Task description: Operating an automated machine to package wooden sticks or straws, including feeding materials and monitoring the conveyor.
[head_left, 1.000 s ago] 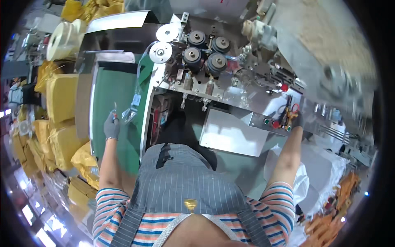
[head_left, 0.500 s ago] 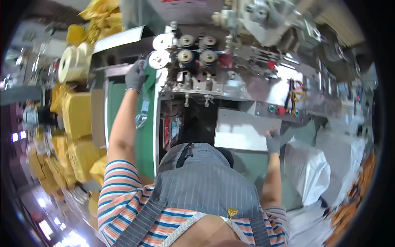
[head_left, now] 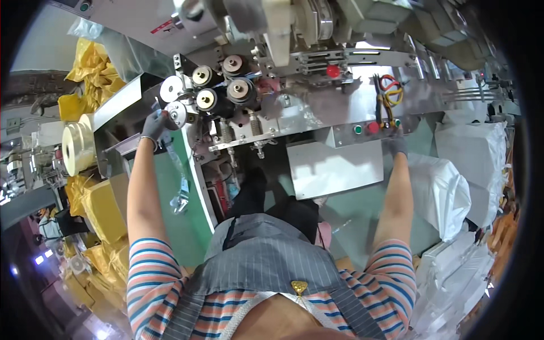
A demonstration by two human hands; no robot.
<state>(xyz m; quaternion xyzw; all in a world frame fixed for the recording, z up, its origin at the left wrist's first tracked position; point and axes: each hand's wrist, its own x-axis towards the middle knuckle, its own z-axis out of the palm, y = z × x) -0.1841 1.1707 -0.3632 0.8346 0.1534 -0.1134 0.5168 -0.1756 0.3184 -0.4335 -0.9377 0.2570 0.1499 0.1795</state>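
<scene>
My left hand [head_left: 153, 126], in a grey glove with bare fingertips, is at the left end of the machine. Its fingers are closed beside a white disc roller [head_left: 176, 115]; what they pinch is hard to make out. From just beside it a strip of clear plastic packets [head_left: 180, 195] trails down over the green surface [head_left: 187, 232]. My right hand [head_left: 398, 146], gloved the same way, reaches up to the control panel [head_left: 345, 135]. Its outstretched fingertips are at the green button [head_left: 398, 123] on the right, seemingly touching it; the hand holds nothing visible.
Dark rollers [head_left: 240, 89] and springs [head_left: 255, 126] stand left of centre on the machine. Beside the panel's red button [head_left: 373, 127] rise red and yellow cables [head_left: 390, 93]. White-wrapped bundles [head_left: 439, 190] are at right, yellow packages [head_left: 105, 209] at left. A pale board [head_left: 337, 169] lies below the panel.
My right hand has moved up from beside the pale board to the green button. My left hand stays by the white rollers. The whole view has shifted and turned.
</scene>
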